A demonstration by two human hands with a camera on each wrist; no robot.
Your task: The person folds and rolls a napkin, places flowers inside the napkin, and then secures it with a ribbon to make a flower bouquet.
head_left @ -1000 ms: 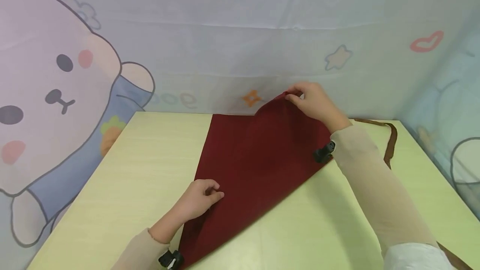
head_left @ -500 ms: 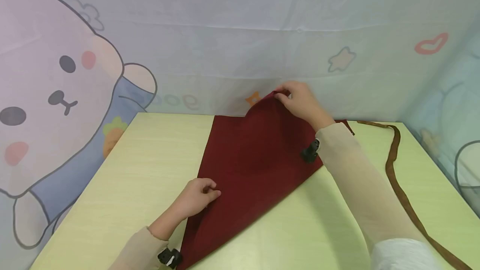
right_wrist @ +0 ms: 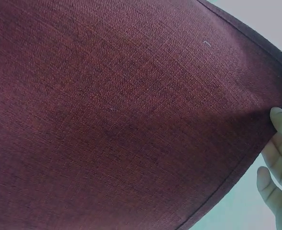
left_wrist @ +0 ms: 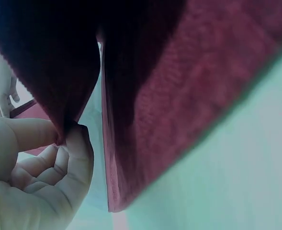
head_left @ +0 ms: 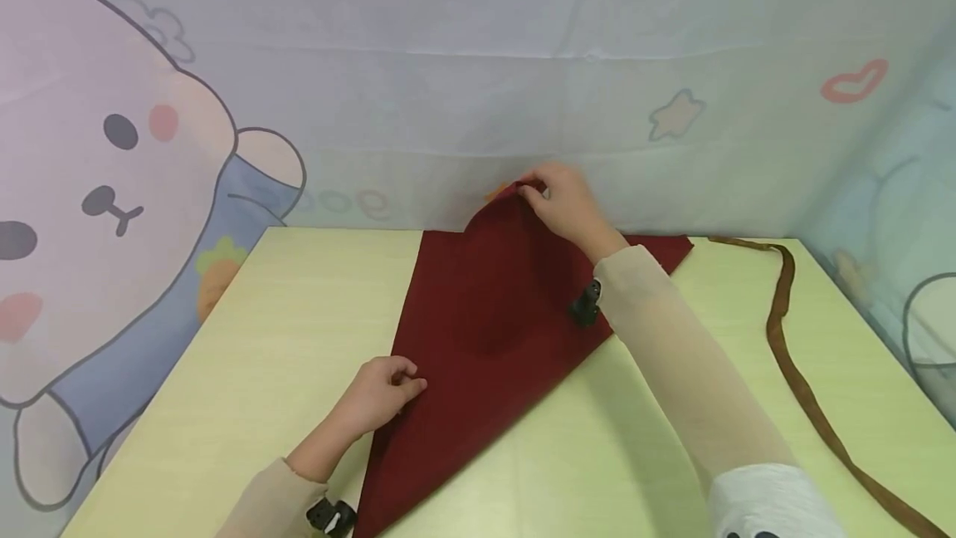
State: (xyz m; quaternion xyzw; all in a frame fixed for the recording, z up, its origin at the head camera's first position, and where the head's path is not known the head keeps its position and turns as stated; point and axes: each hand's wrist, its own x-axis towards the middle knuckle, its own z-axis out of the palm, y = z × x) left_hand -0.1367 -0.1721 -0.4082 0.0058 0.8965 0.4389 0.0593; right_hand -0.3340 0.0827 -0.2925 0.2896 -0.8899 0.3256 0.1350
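A dark red cloth (head_left: 463, 372) with hemmed edges lies folded across the table, its slanting edge facing the front. My right hand (head_left: 566, 204) pinches a corner at the back and holds it raised off the table. Thumb and fingers press that hemmed corner from both sides in the right wrist view, where the cloth (right_wrist: 131, 120) fills most of the frame. At the cloth's left edge my left hand (head_left: 373, 395) pinches another piece of it. The left wrist view shows this hand (left_wrist: 40, 182) with a cloth point between thumb and forefinger; a fold hangs beside it.
A long brown strip (head_left: 778, 339), like a ribbon or strap, curves along the right side of the pale table (head_left: 299, 322). Behind the table's back edge hangs a printed fabric backdrop (head_left: 478, 90), with a cartoon bear at left.
My right hand has moved left along the back, drawing the raised cloth corner with it. More of the cloth's far right corner and the brown strip shows. The left hand has barely shifted.
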